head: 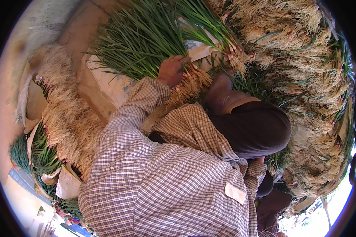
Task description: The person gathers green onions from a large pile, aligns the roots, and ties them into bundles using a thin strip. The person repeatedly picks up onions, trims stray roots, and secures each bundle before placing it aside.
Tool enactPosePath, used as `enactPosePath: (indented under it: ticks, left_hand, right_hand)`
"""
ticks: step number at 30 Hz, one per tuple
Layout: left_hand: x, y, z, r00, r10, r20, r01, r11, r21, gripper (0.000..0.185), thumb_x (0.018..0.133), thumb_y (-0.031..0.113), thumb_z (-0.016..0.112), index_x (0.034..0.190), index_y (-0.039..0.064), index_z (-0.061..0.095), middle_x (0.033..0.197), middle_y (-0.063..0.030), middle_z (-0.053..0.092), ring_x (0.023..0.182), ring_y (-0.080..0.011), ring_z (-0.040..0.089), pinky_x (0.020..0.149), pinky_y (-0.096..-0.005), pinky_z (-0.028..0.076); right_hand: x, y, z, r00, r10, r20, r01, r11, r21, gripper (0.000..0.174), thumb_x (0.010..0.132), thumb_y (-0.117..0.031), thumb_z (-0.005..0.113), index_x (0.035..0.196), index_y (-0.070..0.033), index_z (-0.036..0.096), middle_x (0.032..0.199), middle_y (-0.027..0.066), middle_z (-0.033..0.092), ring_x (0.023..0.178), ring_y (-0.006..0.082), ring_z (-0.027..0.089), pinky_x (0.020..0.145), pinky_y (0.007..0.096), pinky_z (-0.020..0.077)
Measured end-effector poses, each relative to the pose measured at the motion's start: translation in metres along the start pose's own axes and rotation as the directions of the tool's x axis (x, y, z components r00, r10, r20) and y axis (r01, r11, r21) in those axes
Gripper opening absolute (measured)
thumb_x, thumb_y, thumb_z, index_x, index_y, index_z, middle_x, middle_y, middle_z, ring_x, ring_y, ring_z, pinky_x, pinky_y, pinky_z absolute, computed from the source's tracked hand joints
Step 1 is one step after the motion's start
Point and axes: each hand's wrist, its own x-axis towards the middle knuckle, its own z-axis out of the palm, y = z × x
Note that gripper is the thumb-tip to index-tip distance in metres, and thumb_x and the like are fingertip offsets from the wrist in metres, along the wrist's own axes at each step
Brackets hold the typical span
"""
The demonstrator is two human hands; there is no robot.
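My left hand (174, 70) is at the root end of a wide bunch of green onions (142, 38). Its fingers curl over the lower stalks just by the pinkish bulbs (192, 68); the fingertips are partly hidden. Pale roots (192, 86) fan out below that hand. The bunch lies on a worn whitish sack (106, 80) with its leaves spread away to the upper left. Beside it rests a smaller bunch of green onions (207, 29). My right hand is out of sight behind my bent knee (264, 130); only its checked sleeve (255, 174) shows.
A large heap of onions (299, 59), roots outward, rises along the right side. Another row of rooted bundles (68, 118) runs down the left, with sacking (68, 182) around it. Loose green leaves (249, 83) lie near my bare foot (221, 86).
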Motion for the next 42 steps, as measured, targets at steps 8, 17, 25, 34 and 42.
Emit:
enactPosePath:
  ticks: [8, 17, 25, 34, 42]
  left_hand:
    - [0.084, -0.035, 0.007, 0.770, 0.170, 0.615, -0.591, 0.555, 0.585, 0.058, 0.079, 0.009, 0.059, 0.134, 0.015, 0.040, 0.142, -0.0074, 0.034, 0.137, -0.0251, 0.017, 0.113, -0.0504, 0.004]
    - [0.070, -0.051, 0.027, 0.811, 0.134, 0.569, -0.489, 0.688, 0.536, 0.048, 0.076, 0.010, 0.061, 0.123, 0.010, 0.051, 0.119, -0.0084, 0.052, 0.111, -0.0245, 0.046, 0.098, -0.0417, 0.036]
    - [0.083, -0.062, 0.018, 0.740, 0.249, 0.625, -0.489, 0.837, 0.244, 0.039, 0.078, 0.014, 0.057, 0.117, 0.012, 0.057, 0.110, -0.0092, 0.057, 0.104, -0.0278, 0.050, 0.101, -0.0437, 0.033]
    - [0.083, -0.065, 0.016, 0.785, 0.191, 0.589, -0.339, 0.929, 0.151, 0.032, 0.080, 0.008, 0.053, 0.111, 0.012, 0.062, 0.115, -0.0099, 0.057, 0.110, -0.0312, 0.049, 0.100, -0.0428, 0.034]
    - [0.084, -0.066, 0.018, 0.796, 0.287, 0.533, -0.429, 0.889, 0.162, 0.030, 0.072, 0.005, 0.055, 0.101, 0.008, 0.063, 0.104, -0.0094, 0.058, 0.098, -0.0314, 0.053, 0.098, -0.0432, 0.037]
  right_hand:
    - [0.024, -0.014, 0.014, 0.999, 0.054, -0.005, -0.054, 0.998, -0.020, 0.035, 0.081, -0.027, 0.060, 0.108, -0.004, 0.060, 0.093, 0.0101, 0.065, 0.085, 0.0213, 0.061, 0.076, 0.0347, 0.0465]
    - [0.080, -0.068, 0.045, 0.988, 0.154, -0.005, -0.153, 0.980, -0.127, 0.036, 0.083, -0.029, 0.059, 0.110, -0.005, 0.061, 0.094, 0.0097, 0.065, 0.085, 0.0195, 0.061, 0.079, 0.0332, 0.0464]
    - [0.132, -0.154, 0.135, 0.678, -0.326, 0.659, 0.383, 0.922, 0.062, 0.035, 0.088, -0.029, 0.053, 0.117, -0.010, 0.058, 0.103, 0.0115, 0.063, 0.092, 0.0167, 0.059, 0.081, 0.0288, 0.0458]
    - [0.149, -0.177, 0.242, 0.240, 0.394, 0.887, 0.710, 0.552, -0.437, 0.060, 0.092, -0.056, 0.031, 0.117, -0.009, 0.057, 0.094, 0.0114, 0.066, 0.089, 0.0220, 0.060, 0.083, 0.0320, 0.0462]
    - [0.153, -0.146, 0.273, 0.386, 0.267, 0.883, 0.122, 0.934, -0.336, 0.035, 0.087, -0.035, 0.057, 0.090, -0.001, 0.064, 0.069, 0.0085, 0.065, 0.055, 0.0120, 0.054, 0.049, 0.0283, 0.0426]
